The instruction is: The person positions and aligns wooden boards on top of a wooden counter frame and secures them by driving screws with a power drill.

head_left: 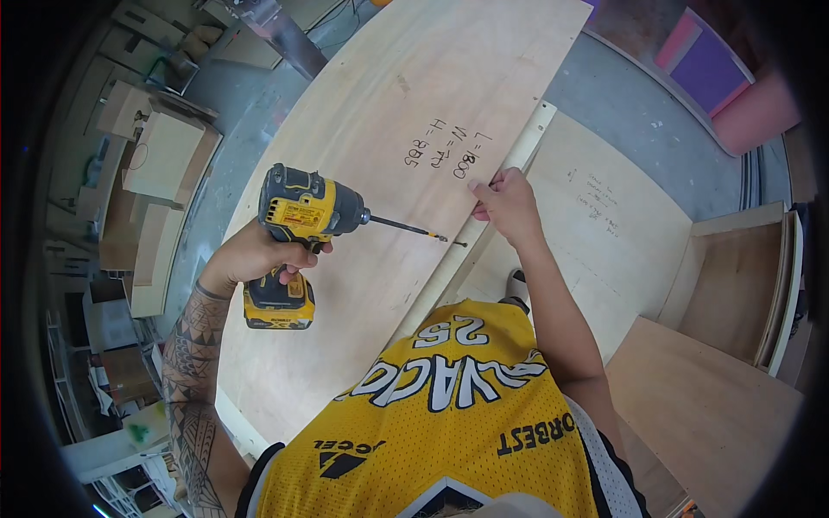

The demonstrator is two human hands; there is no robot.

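My left hand [281,252] is closed round the grip of a yellow-and-black cordless impact driver [313,205]. Its battery sits below my fingers, and a long thin bit [399,226] points to the right. Just past the bit's tip, a dark screw [460,243] lies or stands at the edge strip; I cannot tell how it is seated. My right hand [509,205] pinches the long edge of a big plywood panel [371,147], thumb on the face, fingers curled and partly hidden. Handwriting in dark marker is on the panel. A pale wooden strip [501,226] runs along that edge.
A lower plywood sheet [596,224] lies to the right, with a wooden box frame [734,285] and a brown board [699,414] beyond. Purple and pink pieces [708,69] stand at the upper right. Wooden cabinet parts [155,173] stand at the left, on grey floor.
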